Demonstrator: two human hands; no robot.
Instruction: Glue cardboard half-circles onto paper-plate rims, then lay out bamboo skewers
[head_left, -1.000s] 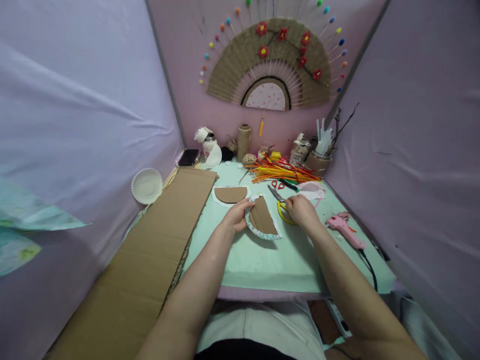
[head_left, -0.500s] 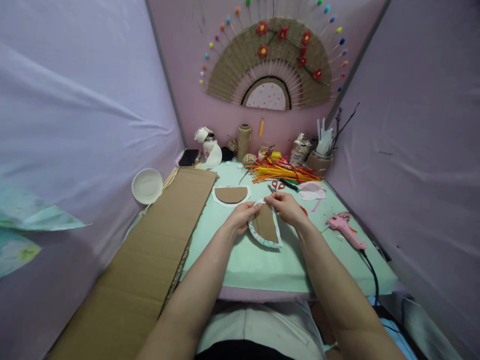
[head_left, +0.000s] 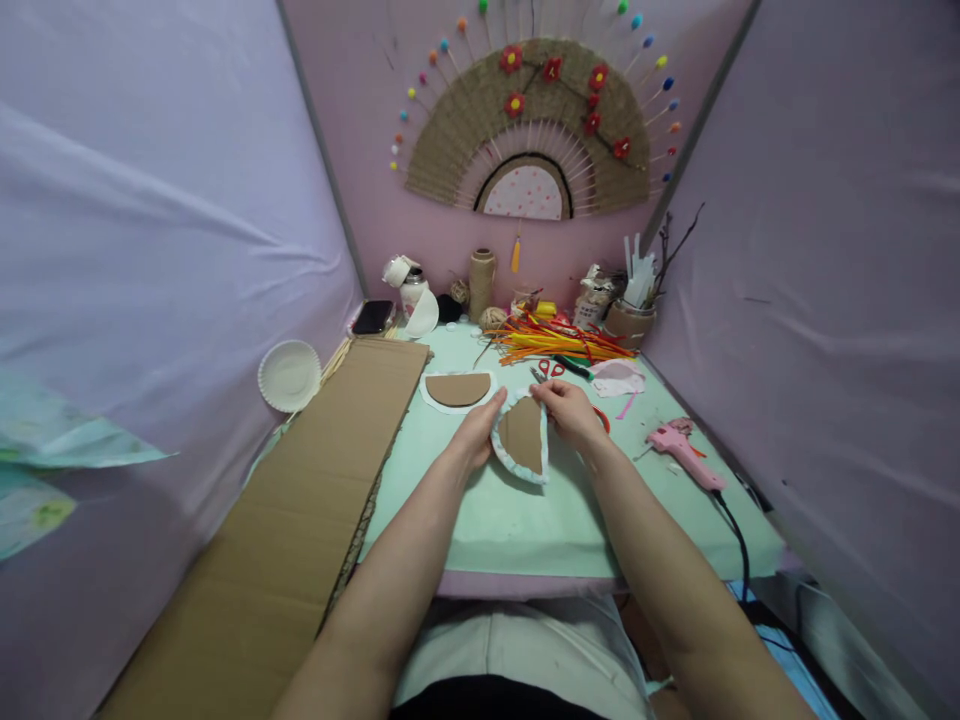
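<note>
A brown cardboard half-disc with a pale patterned fabric rim (head_left: 522, 440) stands tilted on the mint-green table mat (head_left: 525, 520). My left hand (head_left: 475, 432) holds its left curved edge, fingers closed on the rim. My right hand (head_left: 571, 412) pinches the top corner of the same piece. A second brown half-disc on white backing (head_left: 457, 389) lies flat just behind it.
A long cardboard sheet (head_left: 300, 500) lies on the left beside a white paper plate (head_left: 289, 375). Coloured sticks (head_left: 562, 343), red-handled scissors (head_left: 551, 369), jars and twine line the back. A pink glue gun (head_left: 679, 450) lies at the right. A decorated fan (head_left: 529, 140) hangs on the wall.
My right hand left the yellow-handled scissors on the right and came to the top corner of the half-disc. The piece turned more upright between both hands.
</note>
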